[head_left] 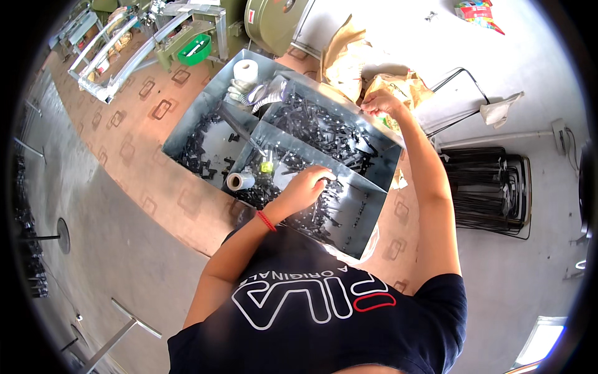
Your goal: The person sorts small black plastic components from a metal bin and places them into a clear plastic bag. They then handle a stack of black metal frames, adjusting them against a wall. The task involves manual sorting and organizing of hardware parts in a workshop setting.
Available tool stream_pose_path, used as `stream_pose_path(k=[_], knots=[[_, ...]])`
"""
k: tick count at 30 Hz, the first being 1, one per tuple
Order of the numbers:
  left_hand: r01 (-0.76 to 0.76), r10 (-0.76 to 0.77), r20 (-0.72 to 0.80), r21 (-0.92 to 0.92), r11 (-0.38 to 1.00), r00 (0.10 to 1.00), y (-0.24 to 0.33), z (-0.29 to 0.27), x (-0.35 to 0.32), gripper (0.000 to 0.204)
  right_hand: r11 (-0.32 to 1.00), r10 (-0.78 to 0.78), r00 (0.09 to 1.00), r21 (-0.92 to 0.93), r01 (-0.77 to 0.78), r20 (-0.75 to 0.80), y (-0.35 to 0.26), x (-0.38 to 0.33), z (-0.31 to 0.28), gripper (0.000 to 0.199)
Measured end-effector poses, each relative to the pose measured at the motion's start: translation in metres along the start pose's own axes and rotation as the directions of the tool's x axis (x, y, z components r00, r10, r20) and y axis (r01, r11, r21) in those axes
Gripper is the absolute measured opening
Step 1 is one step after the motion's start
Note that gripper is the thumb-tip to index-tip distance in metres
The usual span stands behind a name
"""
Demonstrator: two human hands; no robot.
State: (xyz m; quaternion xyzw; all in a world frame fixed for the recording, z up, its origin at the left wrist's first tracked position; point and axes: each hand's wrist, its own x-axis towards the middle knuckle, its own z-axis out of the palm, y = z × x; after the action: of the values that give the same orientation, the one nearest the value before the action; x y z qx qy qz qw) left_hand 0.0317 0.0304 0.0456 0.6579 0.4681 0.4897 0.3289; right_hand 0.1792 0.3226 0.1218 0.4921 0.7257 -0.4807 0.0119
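Basically, nearest the body, the left hand (305, 190) is in the front compt. of the divided metal tray (374, 218), fingers curled over small black parts (321, 219), which lie loosely heaped beside and under it — can't tell if one's pinched. Step in hand looks like picking thru these. A small tape roll (240, 181) sits toward that compt.'s left end. Farther off, more such parts fill much of the rear compt. Past these, the right hand (385, 103) is by the far rim, near a crumpled paper bag (402, 84), thumb and fingertips drawn together — what's between them, if anything, is too small to tell. Next move prob. calls for a light fingertip pinch w/ the left, as parts overlap. Way beyond: a green basin (195, 50).
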Motion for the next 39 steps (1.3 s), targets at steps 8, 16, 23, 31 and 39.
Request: stream_pose_path(k=[8, 16, 23, 31, 39], knots=[[0.114, -0.114, 0.014, 0.007, 0.993, 0.993, -0.001, -0.004, -0.011, 0.019, 0.989, 0.031, 1.0, -0.147, -0.031, -0.003, 0.003, 0.035, -0.047, 0.014], [0.111, -0.111, 0.013, 0.01, 0.994, 0.994, -0.002, -0.005, -0.015, 0.019, 0.995, -0.012, 0.999, -0.102, 0.017, 0.052, -0.001, 0.047, -0.055, 0.019], [0.144, -0.144, 0.0, 0.027, 0.989, 0.99, -0.006, -0.008, -0.022, 0.019, 0.998, -0.01, 0.997, -0.057, 0.015, 0.077, 0.002, 0.077, -0.042, 0.013], [0.102, -0.101, 0.029, -0.013, 0.995, 0.994, -0.003, -0.004, -0.021, 0.019, 0.993, 0.038, 0.999, -0.109, -0.039, -0.011, -0.005, 0.031, -0.042, 0.008], [0.078, -0.077, 0.066, -0.011, 0.997, 0.995, -0.003, -0.003, -0.021, 0.018, 0.916, 0.01, 1.0, -0.401, -0.008, 0.003, -0.012, 0.004, 0.02, 0.012]])
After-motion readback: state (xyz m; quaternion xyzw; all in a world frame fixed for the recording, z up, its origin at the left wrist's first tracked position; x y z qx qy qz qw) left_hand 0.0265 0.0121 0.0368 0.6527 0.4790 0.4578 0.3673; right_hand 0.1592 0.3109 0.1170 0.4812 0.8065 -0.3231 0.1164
